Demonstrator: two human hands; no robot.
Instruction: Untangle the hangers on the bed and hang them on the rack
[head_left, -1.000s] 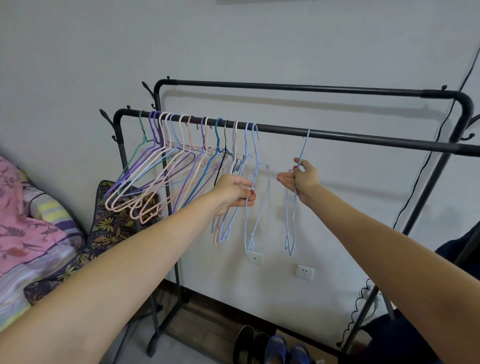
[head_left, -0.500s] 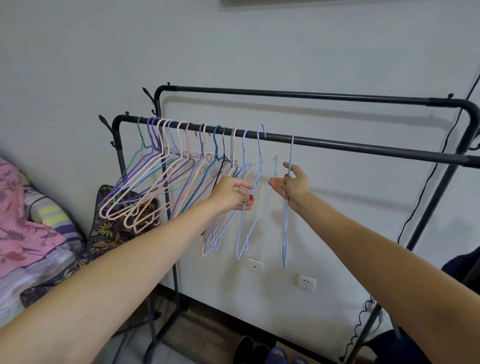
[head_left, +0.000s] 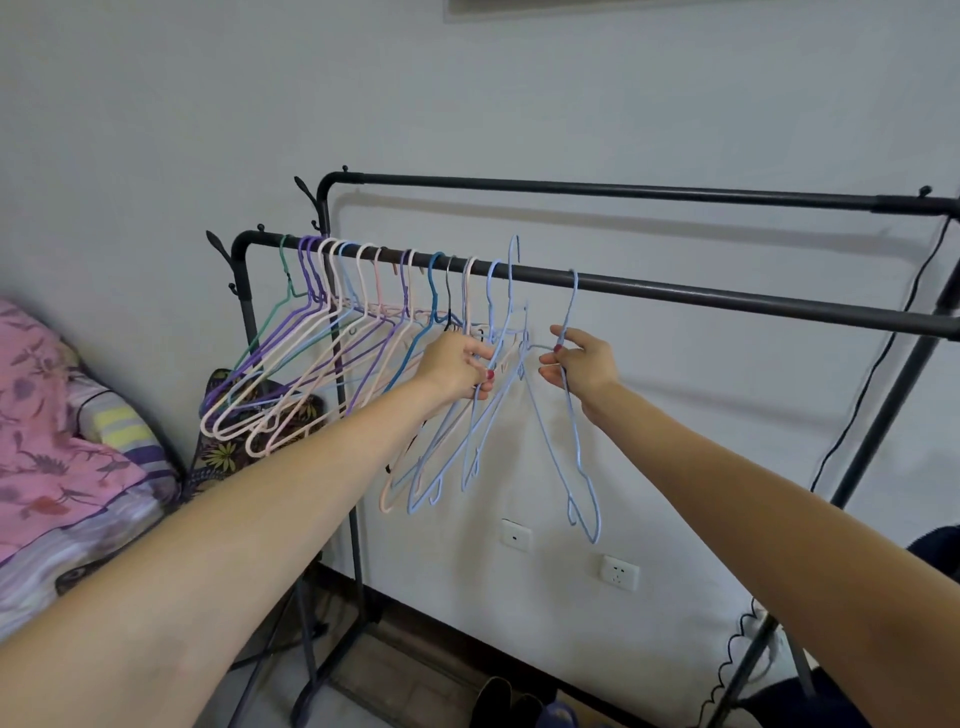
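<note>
Head view: the left hand (head_left: 457, 366) has its grip curled around the shoulders of the light blue hangers (head_left: 483, 410) at the end of the row of hangers (head_left: 332, 343) on the front rail of the black rack (head_left: 727, 296). The right hand (head_left: 582, 366) pinches a lone blue hanger (head_left: 574, 415), its hook over the same rail just beside them. The bed (head_left: 62, 467) lies at left.
</note>
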